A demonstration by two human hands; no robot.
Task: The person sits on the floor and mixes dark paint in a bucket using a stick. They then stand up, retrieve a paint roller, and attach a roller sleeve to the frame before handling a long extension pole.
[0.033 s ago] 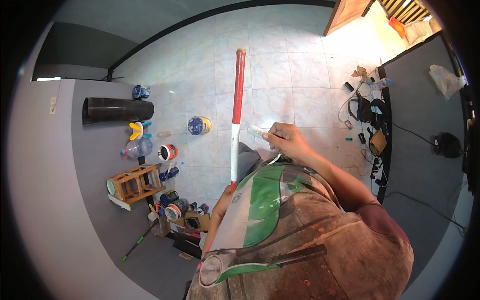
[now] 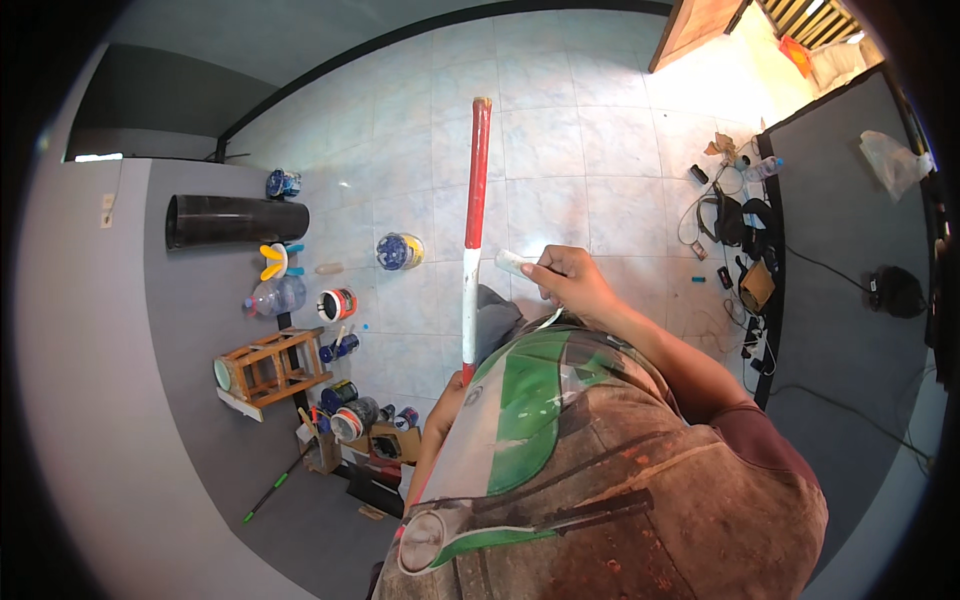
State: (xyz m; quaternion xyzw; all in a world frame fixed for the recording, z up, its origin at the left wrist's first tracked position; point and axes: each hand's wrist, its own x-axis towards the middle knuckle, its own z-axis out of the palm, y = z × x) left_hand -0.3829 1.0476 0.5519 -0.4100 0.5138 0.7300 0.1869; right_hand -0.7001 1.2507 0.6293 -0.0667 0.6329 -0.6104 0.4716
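A pole (image 2: 479,180) painted in red and white bands stands out in front of me, its far end scuffed brown. My left hand (image 2: 449,398) is wrapped round the near red part, partly hidden by my clothing. To the right of the white band, my right hand (image 2: 578,282) pinches a short whitish piece (image 2: 513,262) between thumb and fingers. What kind of thing this piece is I cannot make out. Its tip is close to the pole but apart from it.
A blue-stained paint can (image 2: 400,251) stands on the tiled floor, left of the pole. Further left are a black pipe (image 2: 237,222), a clear bottle (image 2: 275,297), an orange-rimmed tub (image 2: 337,304) and a wooden stool (image 2: 270,366). Bags and cables (image 2: 728,219) lie along the right wall.
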